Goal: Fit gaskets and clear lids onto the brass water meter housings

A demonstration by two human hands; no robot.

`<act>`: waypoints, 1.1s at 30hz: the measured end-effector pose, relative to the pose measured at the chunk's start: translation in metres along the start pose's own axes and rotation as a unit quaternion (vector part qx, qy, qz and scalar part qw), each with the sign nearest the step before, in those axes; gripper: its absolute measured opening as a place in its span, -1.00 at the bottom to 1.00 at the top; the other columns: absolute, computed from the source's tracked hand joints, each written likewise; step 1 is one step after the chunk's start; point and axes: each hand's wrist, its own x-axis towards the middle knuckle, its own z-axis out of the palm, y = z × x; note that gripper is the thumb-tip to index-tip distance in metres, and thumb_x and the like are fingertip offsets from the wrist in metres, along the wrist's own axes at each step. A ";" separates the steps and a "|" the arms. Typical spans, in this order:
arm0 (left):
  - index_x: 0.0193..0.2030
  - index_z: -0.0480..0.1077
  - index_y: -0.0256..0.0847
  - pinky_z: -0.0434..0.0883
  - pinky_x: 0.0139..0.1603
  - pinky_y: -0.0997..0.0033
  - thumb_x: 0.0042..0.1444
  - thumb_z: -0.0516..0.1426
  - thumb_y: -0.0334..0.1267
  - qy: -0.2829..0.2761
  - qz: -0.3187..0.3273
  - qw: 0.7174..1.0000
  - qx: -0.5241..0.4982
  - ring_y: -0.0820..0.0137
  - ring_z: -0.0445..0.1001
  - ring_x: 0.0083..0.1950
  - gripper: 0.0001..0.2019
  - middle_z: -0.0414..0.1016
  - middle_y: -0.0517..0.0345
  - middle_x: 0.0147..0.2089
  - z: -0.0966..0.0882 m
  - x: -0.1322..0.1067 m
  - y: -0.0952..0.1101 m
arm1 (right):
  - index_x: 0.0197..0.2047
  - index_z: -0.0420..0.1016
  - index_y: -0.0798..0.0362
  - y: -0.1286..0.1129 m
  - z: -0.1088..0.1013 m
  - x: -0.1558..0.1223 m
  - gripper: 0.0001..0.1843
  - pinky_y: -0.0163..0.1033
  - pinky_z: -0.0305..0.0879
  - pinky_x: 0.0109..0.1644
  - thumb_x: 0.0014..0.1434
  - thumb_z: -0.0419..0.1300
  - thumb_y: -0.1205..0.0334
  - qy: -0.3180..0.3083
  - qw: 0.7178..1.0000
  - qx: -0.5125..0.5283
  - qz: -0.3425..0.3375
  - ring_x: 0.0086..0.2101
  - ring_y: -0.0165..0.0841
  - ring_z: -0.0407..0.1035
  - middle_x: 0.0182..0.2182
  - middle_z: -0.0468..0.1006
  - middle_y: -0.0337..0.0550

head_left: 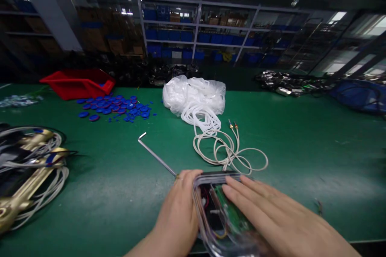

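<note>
A clear plastic housing (211, 209) with a green circuit board and coloured wires inside lies at the table's near edge. My left hand (177, 209) is curled against its left side, gripping it. My right hand (271, 213) lies flat on top of it, fingers stretched out and pointing left. A metal hex key (153, 154) lies on the green mat, its long end running under my left hand. White cables (229, 150) with brass tips coil just beyond the housing.
A white plastic bag (196, 94) of cable sits mid-table. Blue caps (114, 108) are scattered by a red bin (78, 82). Gold-coloured parts with wire bundles (30, 168) lie at the left. Shelving stands behind the table.
</note>
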 end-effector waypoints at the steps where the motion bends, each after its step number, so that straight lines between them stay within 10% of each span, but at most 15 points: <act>1: -0.01 0.29 -0.22 0.41 0.04 0.25 0.20 -0.12 -0.38 -0.025 -0.030 0.999 -0.025 0.30 0.44 -0.01 -0.72 0.46 -0.03 -0.05 -0.006 0.009 0.001 | 0.16 0.30 0.11 0.006 -0.004 0.013 -0.40 -0.23 0.42 -0.02 0.01 0.03 0.49 -0.021 0.999 0.023 0.010 -0.03 -0.24 0.41 0.07 0.45 -0.11; 8: 0.01 0.37 -0.23 0.36 0.04 0.33 0.09 -0.07 -0.42 -0.173 -0.136 0.975 -0.025 0.30 0.46 -0.02 -0.63 0.50 0.08 0.03 -0.033 0.078 -0.006 | 0.03 0.40 -0.04 0.047 -0.026 0.092 -0.51 -0.20 0.27 -0.37 0.19 0.08 -0.18 -0.213 0.961 0.143 0.103 -0.36 -0.18 0.47 -0.29 0.60 -0.15; 15: -0.19 0.43 -0.24 0.35 -0.02 0.16 0.19 -0.07 -0.14 -0.070 -0.133 0.985 0.085 0.16 0.45 -0.09 -0.69 0.52 -0.04 -0.13 -0.041 0.079 -0.002 | -0.34 0.39 0.06 0.067 -0.017 0.094 -0.47 -0.24 0.11 -0.35 0.37 -0.24 -0.04 -0.202 0.951 0.211 0.103 -0.41 -0.30 0.35 -0.39 0.52 -0.13; 20: -0.42 0.31 -0.22 0.38 -0.29 0.31 0.18 -0.03 -0.35 0.193 0.160 0.939 0.237 0.32 0.38 -0.36 -0.82 0.40 0.10 -0.44 -0.043 0.041 0.024 | -0.38 0.41 0.07 0.061 -0.020 0.095 -0.48 -0.28 -0.01 -0.42 0.37 -0.20 -0.03 -0.190 0.956 0.196 0.106 -0.49 -0.36 0.28 -0.50 0.47 -0.18; 24: -0.11 0.33 -0.33 0.45 -0.09 0.39 0.22 -0.04 -0.45 0.113 0.337 0.921 0.160 0.35 0.48 -0.16 -0.82 0.53 -0.01 -0.20 -0.021 0.029 0.039 | -0.38 0.43 0.08 0.058 -0.023 0.096 -0.47 -0.27 0.00 -0.41 0.37 -0.20 -0.03 -0.192 0.957 0.187 0.111 -0.47 -0.33 0.32 -0.46 0.51 -0.13; 33: -0.20 0.45 -0.22 0.47 -0.17 0.11 0.17 0.07 -0.41 -0.003 0.120 0.972 0.202 0.19 0.48 -0.19 -0.86 0.56 0.06 -0.24 0.001 0.043 0.040 | -0.29 0.43 0.11 0.061 -0.019 0.094 -0.46 -0.22 0.16 -0.26 0.36 -0.22 -0.06 -0.203 0.951 0.209 0.108 -0.31 -0.26 0.36 -0.29 0.51 -0.05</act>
